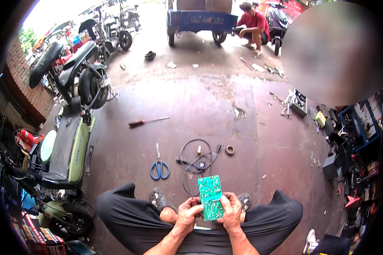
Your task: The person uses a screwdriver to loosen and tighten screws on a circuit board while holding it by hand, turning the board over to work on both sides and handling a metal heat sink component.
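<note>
A green circuit board [210, 191], its soldered face up, is held over my lap between both hands, with black cable running from it to the floor. My left hand [188, 214] is closed on its left edge, thumb on the face. My right hand [229, 212] grips the right edge the same way. Just beyond lie a looped black cable [205, 141] with plugs, a small yellowish part [199, 150] and a brown tape roll [230, 149]. Blue-handled scissors [159, 170] lie to the left, and a red-handled screwdriver [136, 123] farther off.
A green scooter [74, 153] stands close on the left. Tools and boxes [332, 168] crowd the right side, near another person's shoe [310, 242]. A blue cart [202, 21] stands ahead, with a person in red [255, 25] squatting beside it.
</note>
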A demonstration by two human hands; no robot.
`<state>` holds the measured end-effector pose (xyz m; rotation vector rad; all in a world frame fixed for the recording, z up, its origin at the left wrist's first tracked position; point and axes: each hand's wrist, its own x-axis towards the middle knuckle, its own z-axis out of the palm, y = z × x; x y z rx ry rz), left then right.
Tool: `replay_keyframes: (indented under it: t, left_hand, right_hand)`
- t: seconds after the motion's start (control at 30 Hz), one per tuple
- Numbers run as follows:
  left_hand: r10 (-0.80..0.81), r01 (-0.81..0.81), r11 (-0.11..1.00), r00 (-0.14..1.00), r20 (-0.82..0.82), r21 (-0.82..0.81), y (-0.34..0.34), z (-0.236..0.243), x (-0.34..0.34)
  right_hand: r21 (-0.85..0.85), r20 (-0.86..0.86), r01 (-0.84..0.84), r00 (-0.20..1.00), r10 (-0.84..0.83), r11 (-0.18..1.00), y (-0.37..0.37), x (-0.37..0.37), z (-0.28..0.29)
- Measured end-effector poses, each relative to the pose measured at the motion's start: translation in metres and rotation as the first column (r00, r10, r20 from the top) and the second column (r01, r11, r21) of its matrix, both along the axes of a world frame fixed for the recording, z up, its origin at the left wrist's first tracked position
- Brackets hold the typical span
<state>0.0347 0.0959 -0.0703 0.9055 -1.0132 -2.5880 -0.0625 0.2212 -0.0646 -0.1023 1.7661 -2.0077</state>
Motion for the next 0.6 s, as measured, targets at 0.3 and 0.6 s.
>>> replay_keyframes:
  t: [0.3,0.6]
  left_hand:
    - [-0.035,0.028,0.977,0.999,-0.027,-0.211,0.003,0.026,-0.007]
    - [-0.125,0.084,0.849,0.991,-0.043,-0.522,0.020,0.051,-0.025]
  right_hand:
    - [-0.071,0.118,0.033,0.993,-0.024,0.997,0.004,-0.003,-0.007]
    - [-0.140,-0.095,0.040,0.994,-0.053,0.989,0.004,-0.009,0.011]
